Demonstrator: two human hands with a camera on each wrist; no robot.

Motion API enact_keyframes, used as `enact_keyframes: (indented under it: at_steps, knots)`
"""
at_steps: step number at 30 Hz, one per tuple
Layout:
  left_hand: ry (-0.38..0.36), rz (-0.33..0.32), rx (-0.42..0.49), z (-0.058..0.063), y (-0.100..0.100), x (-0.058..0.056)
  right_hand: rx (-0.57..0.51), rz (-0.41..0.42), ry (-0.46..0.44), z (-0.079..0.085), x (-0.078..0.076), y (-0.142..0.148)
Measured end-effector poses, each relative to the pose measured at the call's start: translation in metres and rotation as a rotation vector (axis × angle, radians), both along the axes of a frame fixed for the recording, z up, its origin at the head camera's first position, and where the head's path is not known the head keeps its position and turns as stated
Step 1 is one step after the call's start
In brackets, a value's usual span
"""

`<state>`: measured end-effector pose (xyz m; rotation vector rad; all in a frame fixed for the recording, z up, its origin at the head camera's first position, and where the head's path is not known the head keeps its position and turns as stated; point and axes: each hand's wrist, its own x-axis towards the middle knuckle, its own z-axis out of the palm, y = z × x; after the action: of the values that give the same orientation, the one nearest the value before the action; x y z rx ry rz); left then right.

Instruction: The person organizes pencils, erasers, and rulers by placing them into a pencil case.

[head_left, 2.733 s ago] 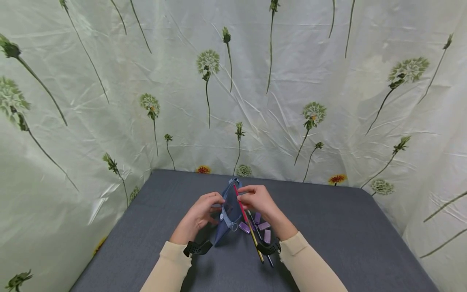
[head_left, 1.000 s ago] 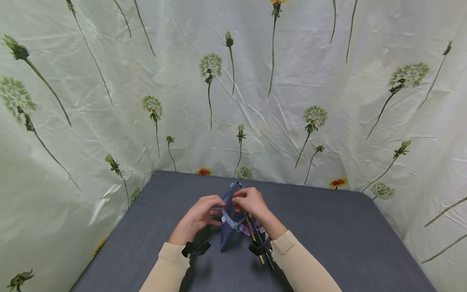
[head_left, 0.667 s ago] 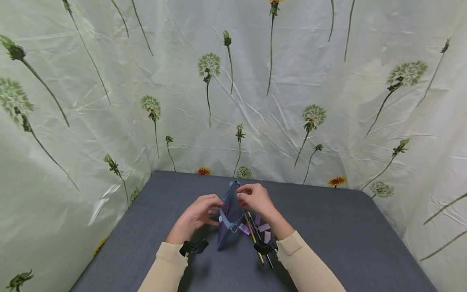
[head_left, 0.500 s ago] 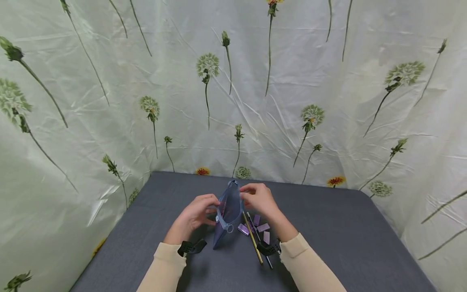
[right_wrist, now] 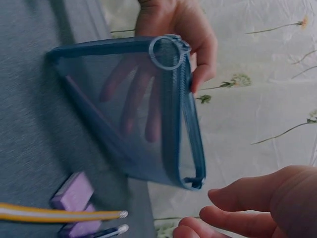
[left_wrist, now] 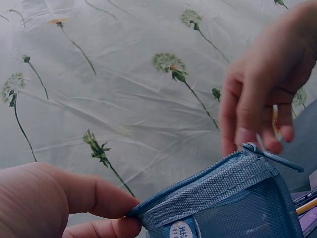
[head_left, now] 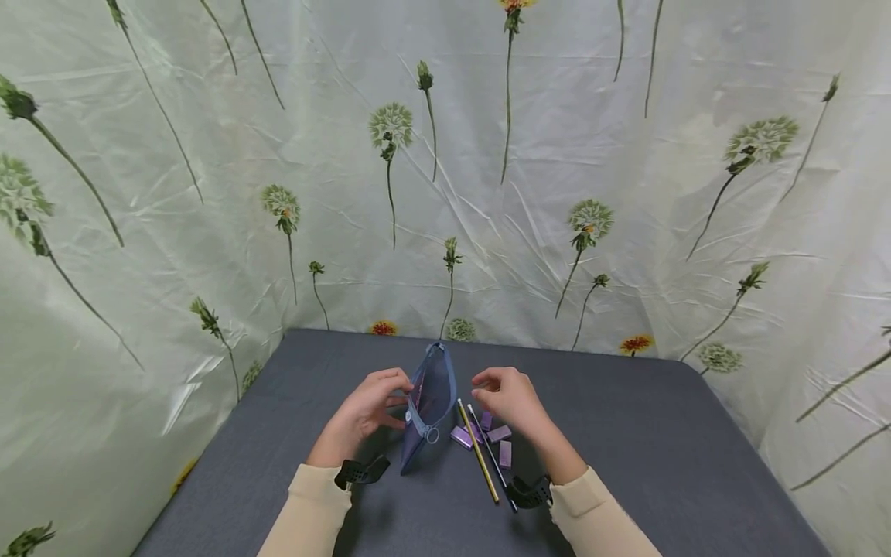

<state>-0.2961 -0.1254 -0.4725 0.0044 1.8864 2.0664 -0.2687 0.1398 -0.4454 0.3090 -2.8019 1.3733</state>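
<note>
My left hand [head_left: 371, 404] pinches the rim of a blue mesh zip pouch [left_wrist: 225, 196] between thumb and fingers, with the other fingers spread behind the mesh. The pouch stands with its zipper gaping, and a ring pull [right_wrist: 166, 53] hangs at one end. A thin reddish pencil [head_left: 420, 389] shows inside, along the left wall. Just right of the pouch, my right hand [head_left: 513, 398] is in the air, fingers loosely bent and holding nothing. Below it lie a yellow pencil [head_left: 479, 452] and a dark pencil [head_left: 493, 458], side by side.
Several small purple blocks [head_left: 505, 455] lie around and under the two pencils. All of this is on a dark grey cloth-covered table [head_left: 626, 464]. A pale curtain [head_left: 334, 155] printed with dandelions hangs behind the far edge.
The red pencil went from my right hand into the pouch. My right hand then let go, drew back out and moved right. The pouch mouth now gapes wider, still held by my left hand.
</note>
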Motion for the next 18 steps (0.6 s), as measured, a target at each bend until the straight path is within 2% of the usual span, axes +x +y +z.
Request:
enact_keyframes:
  at_steps: [12,18]
  knots:
    - [0.004,-0.001,0.02,0.0,-0.002,0.0,0.114,0.077,-0.019,-0.022,0.02,0.012]
    - [0.005,0.007,0.008,-0.003,-0.002,-0.002,0.135,0.117,-0.032,-0.034,0.03,0.015]
